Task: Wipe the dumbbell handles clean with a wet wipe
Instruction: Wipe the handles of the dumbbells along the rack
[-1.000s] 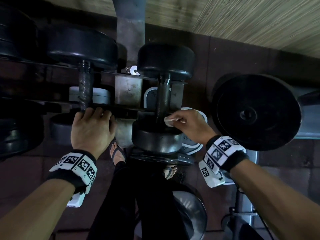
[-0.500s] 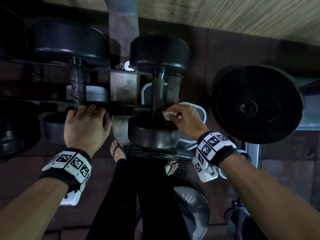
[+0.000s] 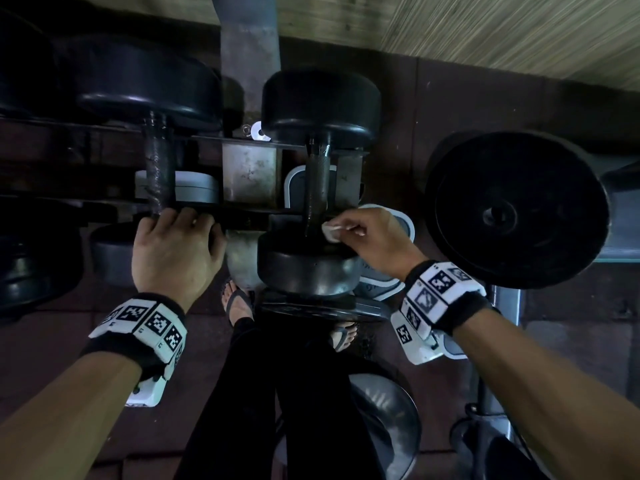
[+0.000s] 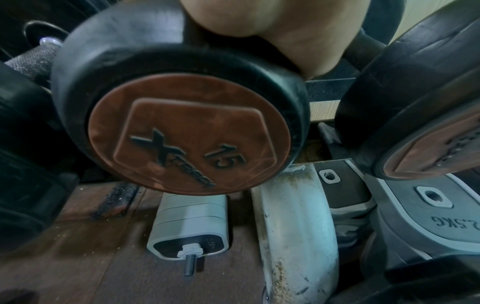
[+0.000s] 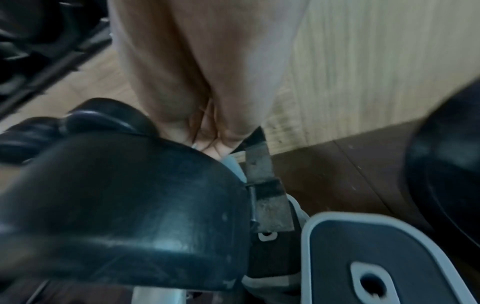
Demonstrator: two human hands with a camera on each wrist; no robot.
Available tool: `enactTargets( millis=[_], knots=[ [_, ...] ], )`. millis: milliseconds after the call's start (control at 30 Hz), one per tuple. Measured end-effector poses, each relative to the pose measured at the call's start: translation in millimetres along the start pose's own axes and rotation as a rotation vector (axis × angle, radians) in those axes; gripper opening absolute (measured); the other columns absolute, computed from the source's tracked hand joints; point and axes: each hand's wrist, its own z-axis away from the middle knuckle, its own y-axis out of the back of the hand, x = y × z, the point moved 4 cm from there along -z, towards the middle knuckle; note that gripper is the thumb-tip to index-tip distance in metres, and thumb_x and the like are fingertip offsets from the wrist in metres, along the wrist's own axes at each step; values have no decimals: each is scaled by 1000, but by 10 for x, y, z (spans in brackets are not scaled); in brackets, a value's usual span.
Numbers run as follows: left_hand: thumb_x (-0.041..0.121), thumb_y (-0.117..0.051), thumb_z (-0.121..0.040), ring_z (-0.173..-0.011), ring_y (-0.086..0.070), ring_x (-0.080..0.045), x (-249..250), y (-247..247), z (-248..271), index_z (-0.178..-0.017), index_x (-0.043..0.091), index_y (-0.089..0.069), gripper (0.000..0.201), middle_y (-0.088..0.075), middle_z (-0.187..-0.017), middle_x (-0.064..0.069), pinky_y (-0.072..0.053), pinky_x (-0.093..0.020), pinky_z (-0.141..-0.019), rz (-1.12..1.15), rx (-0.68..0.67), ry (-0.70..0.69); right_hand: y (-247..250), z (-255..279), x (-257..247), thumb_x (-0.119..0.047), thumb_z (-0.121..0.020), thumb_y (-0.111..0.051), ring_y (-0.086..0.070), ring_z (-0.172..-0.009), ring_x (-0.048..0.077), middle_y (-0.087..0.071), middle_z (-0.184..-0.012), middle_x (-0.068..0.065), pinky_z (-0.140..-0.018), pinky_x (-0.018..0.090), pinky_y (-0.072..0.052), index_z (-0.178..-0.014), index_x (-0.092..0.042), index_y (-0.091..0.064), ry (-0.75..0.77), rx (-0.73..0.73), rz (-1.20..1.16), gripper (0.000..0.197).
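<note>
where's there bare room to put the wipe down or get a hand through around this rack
Bare dark floor lies left of the person's legs, below the left hand. Another bare strip of floor runs between the right dumbbell and the big plate. A hand fits along that dumbbell's handle, above the right hand and wipe. Under the rack it's crowded with grey plates.

The head view is dimly lit and sharp; most light is caught by the wooden wall (image 3: pixel 485 32) at one o'clock, while deep shadow is held at nine o'clock. Edges are bent by wide-angle distortion. The right wrist view is smeared by blur.
</note>
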Motion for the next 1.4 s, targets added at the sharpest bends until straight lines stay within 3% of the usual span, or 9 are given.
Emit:
enactTargets(
  millis=[200,300,367,567,633,767,933,1067,1400],
  knots=[
    [31,-45,-97,-76,-57,-36,-34,-11,5,-81,8,-67,35,-64,-78,-12,-37,-44,-71,21,32,-6,-183,-135,-362,-6,-95,-61,-66,-100,19,-74,-105,9,-90,32,-53,-105,-5,-74,244,-87,243,16],
    [32,-46,-97,-77,-58,-37,-52,-24,8,-82,9,-68,35,-65,-80,-12,-38,-44,-72,40,60,-23,-85,-61,-217,-4,-93,-64,-61,-90,-10,-73,-102,-7,-80,1,-40,-104,-9,-76,148,-46,179,17],
    [33,-45,-98,-77,-58,-36,-54,-32,14,-83,9,-68,36,-66,-81,-12,-39,-44,-72,45,65,-20,-11,9,-50,-9,-93,-68,-59,-82,-18,-70,-94,-16,-75,2,-40,-98,-11,-77,34,14,124,11],
    [32,-47,-96,-77,-61,-36,-32,-34,11,-85,10,-70,34,-69,-81,-12,-39,-44,-72,95,48,25,-133,-315,151,-7,-93,-63,-66,-98,33,-71,-100,20,-81,37,-49,-99,2,-70,-225,-60,167,13],
    [34,-49,-94,-77,-63,-35,-26,16,-9,-88,11,-71,32,-71,-82,-12,-40,-43,-74,164,54,96,-175,-333,137,-4,-92,-63,-68,-97,31,-72,-98,18,-86,41,-53,-96,1,-71,-237,-68,90,10],
    [24,-62,-93,-90,-65,-31,158,151,-23,-102,17,-71,15,-73,-94,-8,-43,-37,-82,544,61,123,-27,-68,118,-12,-93,-69,-68,-88,11,-72,-88,-6,-81,20,-51,-96,-14,-76,-197,26,-53,9],
    [41,-67,-89,-109,-63,-2,786,142,-35,-121,24,-68,37,-71,-114,11,-44,-24,-102,1173,-381,55,-97,180,-150,-11,-92,-71,-66,-84,9,-74,-90,2,-79,18,-49,-101,-21,-74,-156,118,-302,14],
    [22,-68,-93,-105,-65,-9,836,176,-177,-116,9,-68,26,-72,-111,-2,-48,-24,-99,1374,-399,155,-206,214,-176,-5,-93,-67,-65,-80,1,-72,-86,-4,-78,15,-49,-103,-16,-73,-182,229,-519,15],
    [12,-66,-93,-85,-63,-8,676,43,-339,-105,14,-69,12,-68,-90,2,-49,-18,-82,1295,-372,248,-347,228,-31,-14,-101,-56,-68,-80,6,-74,-77,-1,-78,18,-49,-107,-16,-69,-249,504,-562,15]
  ],
)
